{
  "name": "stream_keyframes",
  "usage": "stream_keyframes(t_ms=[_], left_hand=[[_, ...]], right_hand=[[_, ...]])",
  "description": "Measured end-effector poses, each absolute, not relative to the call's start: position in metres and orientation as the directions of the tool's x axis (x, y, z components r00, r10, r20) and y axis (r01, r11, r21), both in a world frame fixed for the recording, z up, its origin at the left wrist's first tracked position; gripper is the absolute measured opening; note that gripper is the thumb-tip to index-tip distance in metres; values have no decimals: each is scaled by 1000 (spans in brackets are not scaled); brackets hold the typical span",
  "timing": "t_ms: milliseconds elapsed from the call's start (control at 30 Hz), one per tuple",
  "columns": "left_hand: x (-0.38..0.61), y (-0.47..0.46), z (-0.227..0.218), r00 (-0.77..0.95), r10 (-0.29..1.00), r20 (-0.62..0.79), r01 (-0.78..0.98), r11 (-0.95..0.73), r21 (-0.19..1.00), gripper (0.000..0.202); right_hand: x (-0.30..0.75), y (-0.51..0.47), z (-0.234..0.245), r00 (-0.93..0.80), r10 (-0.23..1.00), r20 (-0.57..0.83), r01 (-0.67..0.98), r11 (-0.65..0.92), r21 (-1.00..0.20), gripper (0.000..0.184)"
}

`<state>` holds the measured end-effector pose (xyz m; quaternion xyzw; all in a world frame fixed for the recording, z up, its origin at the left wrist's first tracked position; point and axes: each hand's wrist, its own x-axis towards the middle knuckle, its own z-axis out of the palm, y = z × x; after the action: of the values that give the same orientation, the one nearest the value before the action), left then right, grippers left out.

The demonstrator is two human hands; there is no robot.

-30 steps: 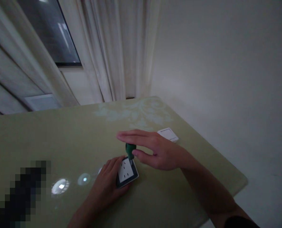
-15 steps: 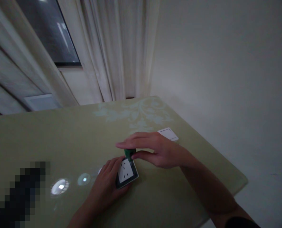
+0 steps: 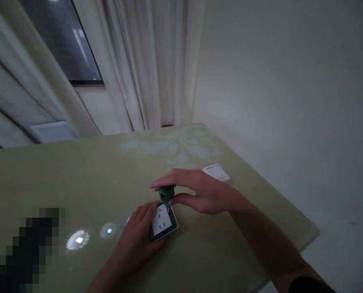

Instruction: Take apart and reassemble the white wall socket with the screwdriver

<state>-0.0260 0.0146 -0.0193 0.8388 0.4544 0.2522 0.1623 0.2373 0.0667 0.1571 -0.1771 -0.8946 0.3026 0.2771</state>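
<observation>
My left hand [image 3: 141, 228] wraps round a wall socket [image 3: 162, 220], a white face with several slots inside a dark border, tilted above or against the table. In my right hand [image 3: 196, 189] is a short green screwdriver [image 3: 167, 193], its handle pinched between thumb and fingers. The screwdriver points down at the socket's upper right edge; whether its tip sits in a screw is too small to tell. Beyond my right hand lies a white rectangular cover plate [image 3: 216, 172], partly hidden by the wrist.
The pale green table [image 3: 86, 175] has a leaf pattern near its far corner and bright light reflections at the left. A pixelated dark shape [image 3: 25, 252] covers the lower left. Curtains [image 3: 157, 61] hang behind, and a bare wall [image 3: 285, 101] runs along the right.
My right fingers have lifted slightly on the screwdriver, so more of the green handle shows. The left hand and the socket have hardly moved.
</observation>
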Motion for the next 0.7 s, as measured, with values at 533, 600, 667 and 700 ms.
stream_keyframes(t_ms=[533, 600, 667, 700], left_hand=[[-27, 13, -19, 449, 839, 308, 675, -544, 499, 83], [-27, 13, -19, 451, 841, 299, 679, -541, 496, 84], [-27, 14, -18, 456, 843, 286, 683, -538, 495, 83], [-27, 14, -18, 459, 843, 281, 683, -537, 495, 83]], right_hand=[[241, 73, 157, -782, 476, 403, 119, 748, -652, 46], [238, 74, 154, -750, 492, 442, 156, 781, -604, 30], [237, 73, 152, -706, 532, 468, 233, 798, -556, 25], [236, 73, 152, -689, 552, 469, 269, 797, -541, 27]])
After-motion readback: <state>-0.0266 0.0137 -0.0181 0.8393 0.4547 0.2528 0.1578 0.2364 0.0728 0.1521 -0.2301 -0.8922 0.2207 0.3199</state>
